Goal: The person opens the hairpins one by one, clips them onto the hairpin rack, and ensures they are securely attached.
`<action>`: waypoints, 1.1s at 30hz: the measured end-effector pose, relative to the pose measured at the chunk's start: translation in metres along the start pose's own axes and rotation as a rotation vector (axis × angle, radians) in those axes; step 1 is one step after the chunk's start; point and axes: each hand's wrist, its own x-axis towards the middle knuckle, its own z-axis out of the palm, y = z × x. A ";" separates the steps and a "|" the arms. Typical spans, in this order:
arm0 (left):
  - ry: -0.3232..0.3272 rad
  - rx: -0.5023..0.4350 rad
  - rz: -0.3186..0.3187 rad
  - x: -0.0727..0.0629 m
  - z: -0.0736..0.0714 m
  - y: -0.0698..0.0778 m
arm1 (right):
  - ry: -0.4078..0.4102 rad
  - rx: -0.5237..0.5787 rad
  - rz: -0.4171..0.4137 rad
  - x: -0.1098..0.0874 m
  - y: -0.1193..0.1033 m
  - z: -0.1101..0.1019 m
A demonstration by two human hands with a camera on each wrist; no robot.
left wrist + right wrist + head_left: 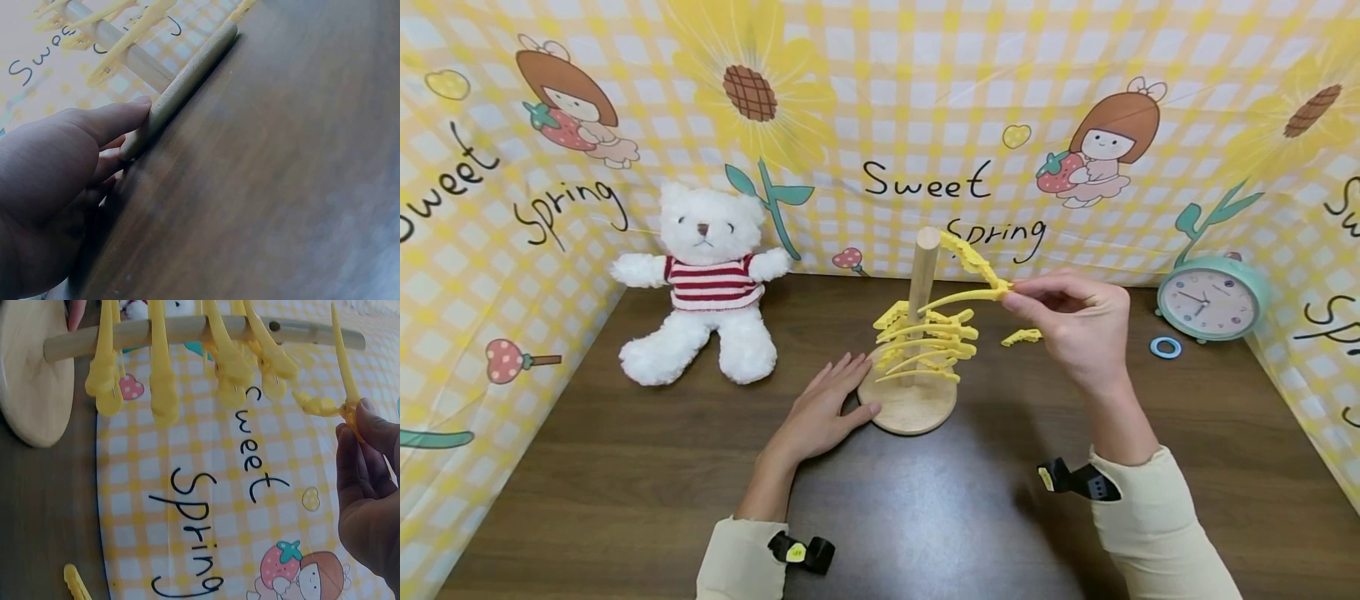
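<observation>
In the head view, my right hand (1078, 325) pinches a yellow hair clip (977, 293) between thumb and fingertips. The clip's two arms are spread apart beside the top of a wooden post (922, 271). Several more yellow hair clips (164, 375) are clamped along the post below it. My left hand (826, 412) rests at the left edge of the round wooden base (910, 414), fingers extended along its side. In the left wrist view the thumb (128, 119) lies against the base's rim.
Another yellow hair clip (1022, 337) lies on the table behind my right hand. A light blue ring (1165, 347) and a green alarm clock (1208, 300) stand to the right. A white teddy bear (711, 283) sits at the left. Printed yellow-checked cloth (925, 108) walls the table.
</observation>
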 end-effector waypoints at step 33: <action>-0.001 -0.001 0.005 -0.001 -0.001 0.001 | -0.190 0.045 0.205 -0.006 0.002 0.027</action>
